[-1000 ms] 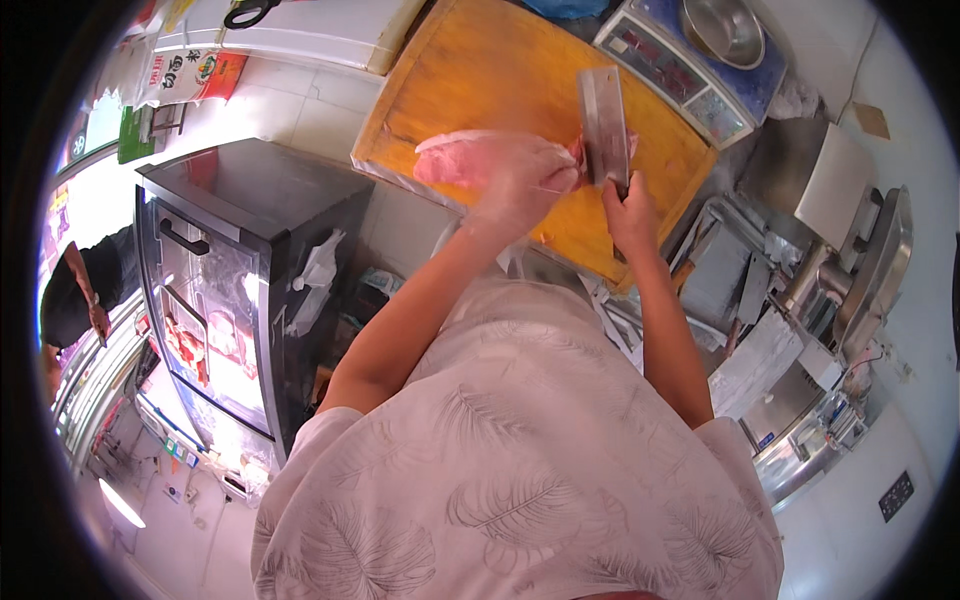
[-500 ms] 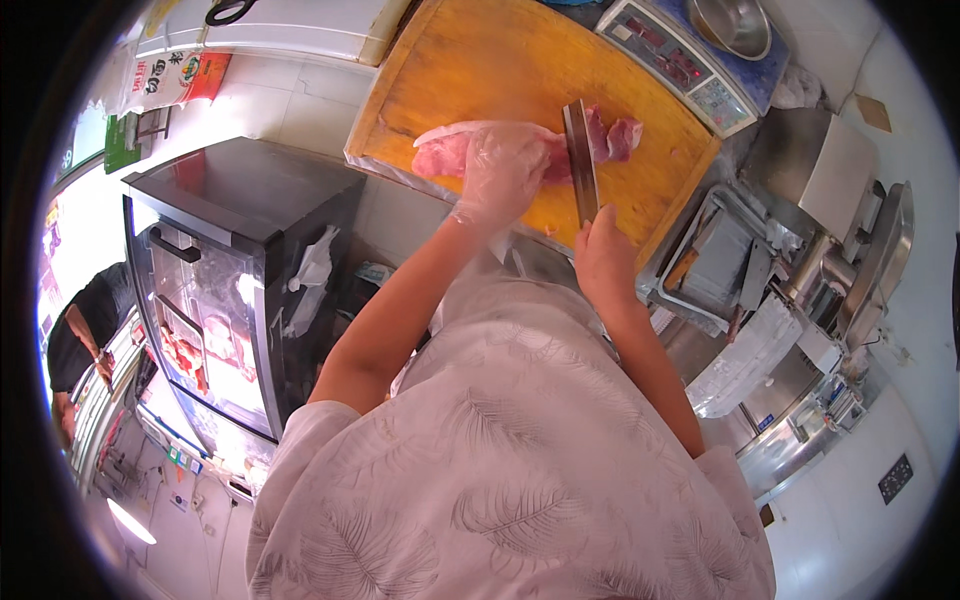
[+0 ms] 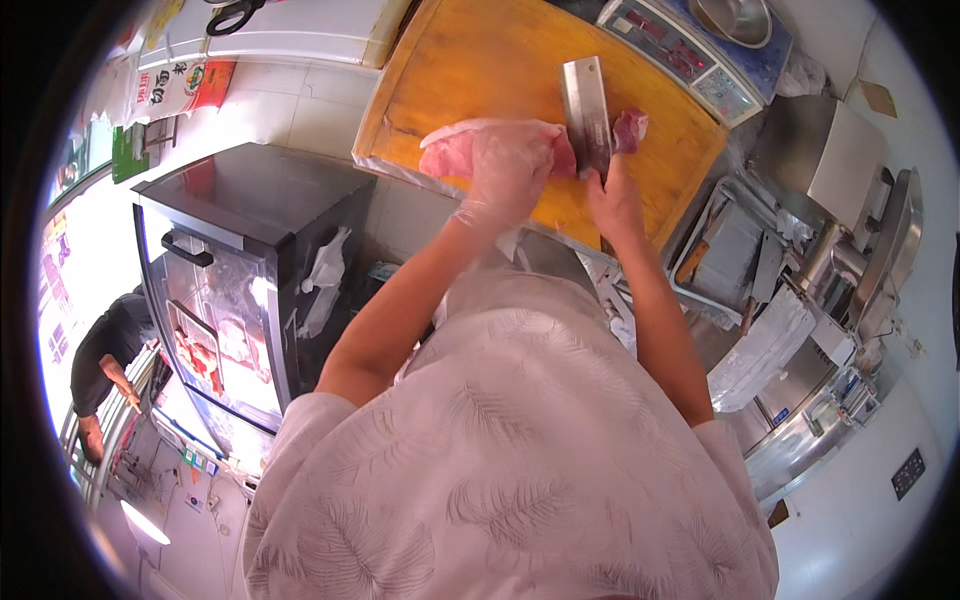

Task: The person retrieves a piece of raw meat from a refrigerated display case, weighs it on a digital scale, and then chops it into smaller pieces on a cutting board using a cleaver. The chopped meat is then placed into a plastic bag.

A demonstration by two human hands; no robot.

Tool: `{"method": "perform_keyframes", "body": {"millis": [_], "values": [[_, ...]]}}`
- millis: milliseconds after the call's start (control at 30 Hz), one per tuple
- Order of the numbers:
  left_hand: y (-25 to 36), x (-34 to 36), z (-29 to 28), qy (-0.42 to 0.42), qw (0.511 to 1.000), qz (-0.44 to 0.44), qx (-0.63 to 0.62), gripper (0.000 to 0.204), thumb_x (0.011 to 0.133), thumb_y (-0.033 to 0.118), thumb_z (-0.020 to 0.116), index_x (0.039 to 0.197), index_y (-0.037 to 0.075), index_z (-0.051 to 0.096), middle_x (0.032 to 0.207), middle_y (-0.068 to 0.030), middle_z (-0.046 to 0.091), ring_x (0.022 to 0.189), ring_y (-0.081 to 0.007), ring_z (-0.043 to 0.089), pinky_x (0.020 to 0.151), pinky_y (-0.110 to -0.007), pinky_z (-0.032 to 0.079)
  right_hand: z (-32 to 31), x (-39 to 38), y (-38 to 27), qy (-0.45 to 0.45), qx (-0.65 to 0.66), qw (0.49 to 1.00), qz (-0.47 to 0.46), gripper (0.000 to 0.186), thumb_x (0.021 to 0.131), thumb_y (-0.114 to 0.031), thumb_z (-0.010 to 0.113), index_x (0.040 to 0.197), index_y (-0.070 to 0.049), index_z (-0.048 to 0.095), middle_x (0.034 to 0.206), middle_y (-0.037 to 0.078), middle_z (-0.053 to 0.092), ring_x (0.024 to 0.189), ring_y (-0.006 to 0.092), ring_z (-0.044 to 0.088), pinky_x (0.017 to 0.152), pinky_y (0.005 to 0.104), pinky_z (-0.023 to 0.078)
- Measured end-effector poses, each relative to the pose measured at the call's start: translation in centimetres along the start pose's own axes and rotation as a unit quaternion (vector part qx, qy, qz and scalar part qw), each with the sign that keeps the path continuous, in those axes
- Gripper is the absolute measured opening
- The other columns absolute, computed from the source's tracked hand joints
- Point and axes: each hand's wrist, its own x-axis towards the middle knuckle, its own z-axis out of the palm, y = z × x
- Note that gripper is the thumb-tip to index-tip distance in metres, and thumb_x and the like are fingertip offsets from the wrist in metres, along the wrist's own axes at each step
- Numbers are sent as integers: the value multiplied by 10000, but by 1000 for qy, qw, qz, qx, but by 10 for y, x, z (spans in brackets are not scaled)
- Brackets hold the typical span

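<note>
A slab of raw meat (image 3: 445,152) with a pale fatty edge lies on the yellow-brown cutting board (image 3: 480,65). My left hand (image 3: 506,172), in a thin clear glove, presses on it with curled fingers. In my right hand (image 3: 614,200) is the handle of a cleaver (image 3: 587,115). Its broad blade points away from me at the right end of the slab, with the flat side showing. To the right of the blade lies a smaller, darker cut piece of meat (image 3: 630,131), partly hidden by it.
Past the board's right far corner stands a digital scale (image 3: 680,55), with a metal bowl (image 3: 735,20) behind. A tray with knives (image 3: 725,250) and steel equipment (image 3: 800,160) are at right. A glass-front display cabinet (image 3: 225,300) stands left; beyond it is another person's arm (image 3: 120,380).
My right hand has moved away from me, and the cleaver has turned from nearly edge-on to showing its flat side. My left hand stays on the meat. The whole view has shifted slightly.
</note>
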Motion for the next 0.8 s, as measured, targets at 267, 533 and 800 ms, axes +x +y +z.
{"method": "perform_keyframes", "body": {"millis": [267, 533, 800], "values": [[-15, 8, -60, -117, 980, 2, 163, 588, 904, 396, 787, 1375, 67, 664, 1392, -174, 675, 1272, -384, 622, 1113, -556, 404, -22, -54, -49, 36, -57, 997, 31, 328, 1029, -139, 615, 1265, 55, 494, 825, 332, 670, 799, 564, 662, 666, 632, 496], [-36, -2, -41, -166, 971, -84, 150, 667, 900, 540, 758, 1395, 102, 665, 1360, -143, 687, 1247, -399, 633, 1083, -550, 415, 7, -68, -54, -15, -104, 994, 27, 455, 1024, -117, 600, 1365, 138, 443, 842, 317, 697, 791, 535, 694, 680, 610, 536], [-46, -13, -26, -112, 977, -34, 178, 584, 889, 517, 768, 1302, 108, 711, 1272, -118, 700, 1151, -391, 654, 979, -536, 451, 46, -54, -49, 16, -112, 993, 38, 354, 1022, -85, 591, 1266, 104, 417, 819, 360, 656, 824, 575, 661, 692, 648, 504]]}}
